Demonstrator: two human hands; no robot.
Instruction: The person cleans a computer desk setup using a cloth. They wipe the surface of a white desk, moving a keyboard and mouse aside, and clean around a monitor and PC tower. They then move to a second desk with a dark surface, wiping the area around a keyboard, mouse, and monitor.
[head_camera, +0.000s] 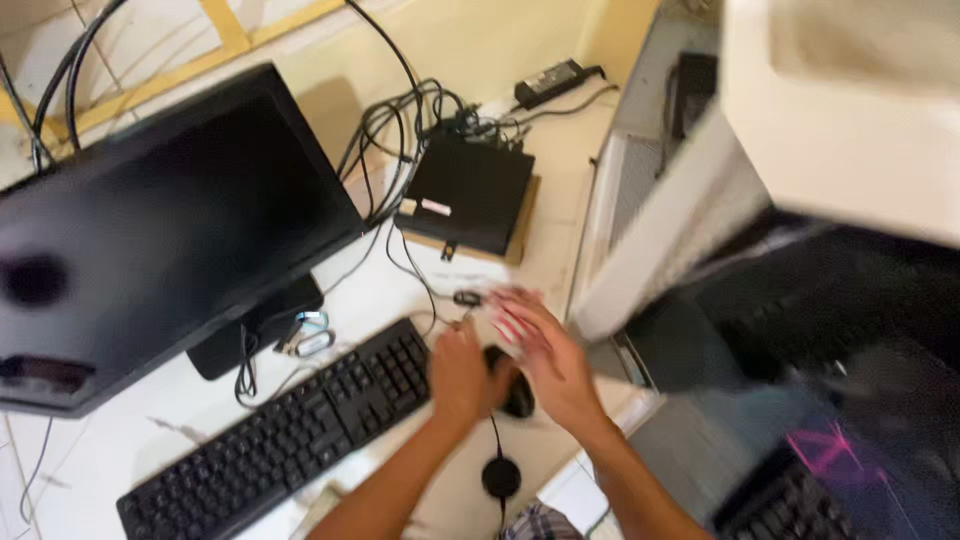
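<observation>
My left hand (462, 375) rests closed over a black computer mouse (514, 392) on the white desk (150, 430), just right of a black keyboard (290, 430). My right hand (540, 350) hovers beside and slightly above the mouse, blurred, fingers spread and holding nothing. A round black cable piece (500, 476) lies on the desk between my forearms.
A black monitor (160, 230) stands at the left. A small black box computer (468, 192) with many cables sits behind the hands, and a power brick (548, 83) lies farther back. An open computer case (800, 250) fills the right side. A metal clip (312, 335) lies near the monitor base.
</observation>
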